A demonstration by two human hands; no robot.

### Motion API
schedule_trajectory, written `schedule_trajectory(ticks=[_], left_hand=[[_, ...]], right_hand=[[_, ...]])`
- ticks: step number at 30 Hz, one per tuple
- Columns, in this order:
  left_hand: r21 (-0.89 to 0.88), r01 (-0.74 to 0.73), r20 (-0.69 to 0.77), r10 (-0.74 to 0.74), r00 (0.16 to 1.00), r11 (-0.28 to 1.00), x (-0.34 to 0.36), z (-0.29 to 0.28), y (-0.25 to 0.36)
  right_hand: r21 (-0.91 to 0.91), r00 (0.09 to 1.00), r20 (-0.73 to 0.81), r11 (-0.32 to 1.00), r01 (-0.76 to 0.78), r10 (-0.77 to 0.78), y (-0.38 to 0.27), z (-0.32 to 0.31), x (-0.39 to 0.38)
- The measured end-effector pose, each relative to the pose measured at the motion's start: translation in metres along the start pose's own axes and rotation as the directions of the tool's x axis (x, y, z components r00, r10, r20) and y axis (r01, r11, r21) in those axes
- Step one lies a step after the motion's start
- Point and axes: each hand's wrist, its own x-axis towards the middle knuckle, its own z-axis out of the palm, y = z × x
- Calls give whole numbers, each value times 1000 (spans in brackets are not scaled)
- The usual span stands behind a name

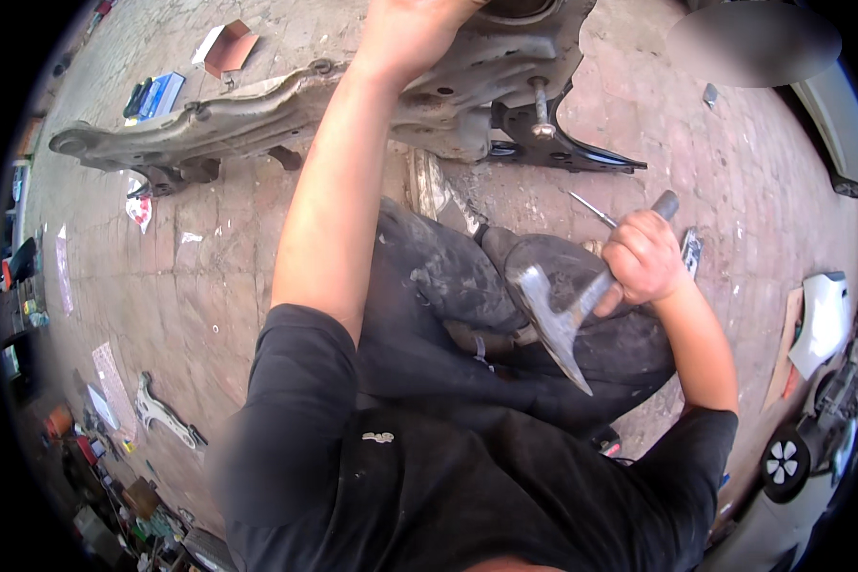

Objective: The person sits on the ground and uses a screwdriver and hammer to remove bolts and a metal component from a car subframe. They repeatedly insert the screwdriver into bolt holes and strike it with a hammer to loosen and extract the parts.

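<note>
My right hand (643,255) is closed round the handle of a pick hammer (555,322), held over my bent knee. One end of its steel head is blunt and the other tapers to a point. A thin metal rod (591,207) shows beside this hand; whether I hold it, I cannot tell. My left arm reaches up to a large grey car subframe (229,133), and my left hand (415,36) is at its upper part, fingers cut off by the frame edge. A bolt (541,110) hangs from the subframe, beside a black control arm (567,153).
On the brick paving (229,286) lie an open cardboard box (226,50), a blue box (162,95) and a silver control arm (167,415). Clutter lines the left edge. At right are a white panel (820,324) and parked cars (844,129).
</note>
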Motion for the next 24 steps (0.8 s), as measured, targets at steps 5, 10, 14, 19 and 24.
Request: schedule_trajectory(ticks=[5, 10, 14, 19, 24], left_hand=[[-18, 0, 1, 0, 1000, 1000, 0, -1, -5], [-6, -31, -1, 31, 1000, 999, 3, -2, -6], [-7, -15, 6, 15, 1000, 1000, -4, -3, -2], [-90, -6, 1, 6, 1000, 996, 3, 2, -9], [44, -1, -34, 3, 999, 999, 0, -3, -5]], right_hand=[[-237, 969, -6, 941, -240, 246, 29, 25, -17], [-38, 996, -47, 997, -72, 70, 13, 29, 6], [35, 998, 49, 999, 37, -39, -5, 5, -1], [-168, 939, 55, 930, -327, 340, 47, 43, -34], [80, 999, -9, 996, 37, -36, 13, 31, 40]])
